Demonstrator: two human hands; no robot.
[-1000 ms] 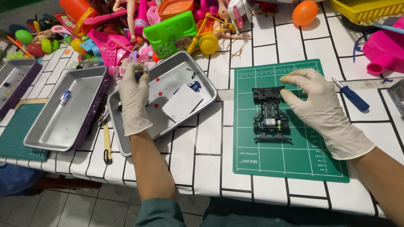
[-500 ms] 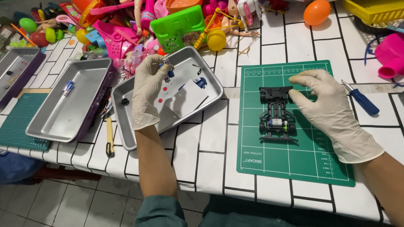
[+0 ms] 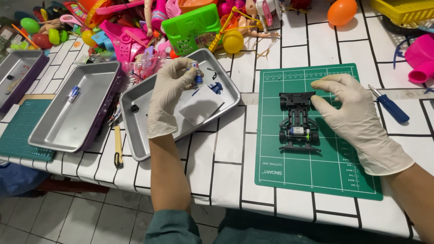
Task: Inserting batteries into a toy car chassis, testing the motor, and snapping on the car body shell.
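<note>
My left hand point(image 3: 168, 95), in a white glove, is raised over a tilted metal tray point(image 3: 135, 122) and pinches a small blue and white battery point(image 3: 197, 73) between its fingertips. In the tray lie a white card point(image 3: 200, 107), small dark blue parts point(image 3: 217, 87) and a black wheel point(image 3: 134, 108). My right hand point(image 3: 357, 119), also gloved, rests on a green cutting mat point(image 3: 316, 176), its fingers touching the right side of a black toy car chassis point(image 3: 297, 122). One battery sits in the chassis.
A second metal tray point(image 3: 54, 122) with a battery in it lies to the left, a third tray point(image 3: 18, 72) beyond it. A blue screwdriver point(image 3: 389, 105) lies right of the mat. Colourful plastic toys point(image 3: 190, 25) crowd the back of the white tiled table.
My left hand has lifted out of the tray with the small battery pinched in its fingers. My right hand has shifted slightly beside the chassis.
</note>
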